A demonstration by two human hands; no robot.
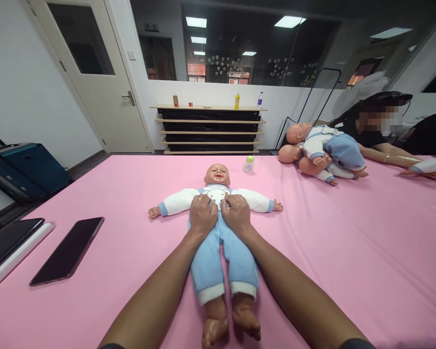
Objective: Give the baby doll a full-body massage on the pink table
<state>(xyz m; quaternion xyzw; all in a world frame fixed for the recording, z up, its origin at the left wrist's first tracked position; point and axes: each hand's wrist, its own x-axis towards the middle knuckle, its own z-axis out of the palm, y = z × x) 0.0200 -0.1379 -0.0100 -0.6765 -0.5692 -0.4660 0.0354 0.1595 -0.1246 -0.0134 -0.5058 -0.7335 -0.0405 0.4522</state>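
A baby doll (218, 175) lies on its back on the pink-covered table, arms spread wide and feet toward me. It wears a white top and light blue overalls (208, 261) with an animal face on the bib. My left hand (203, 213) is closed at the left side of the bib, fingers curled into the fabric. On the other side, my right hand (237, 211) is closed in the same way, its fingertips close to the left hand's thumb. The curled fingers hide exactly what part of the cloth they pinch.
A small green-capped bottle (248, 165) stands beyond the doll. Two more dolls (325, 150) are piled at the right, near another person (372, 126) handling a doll. A phone (69, 249) and stacked devices (12, 247) lie at left. A shelf (209, 107) stands behind the pink table (349, 242).
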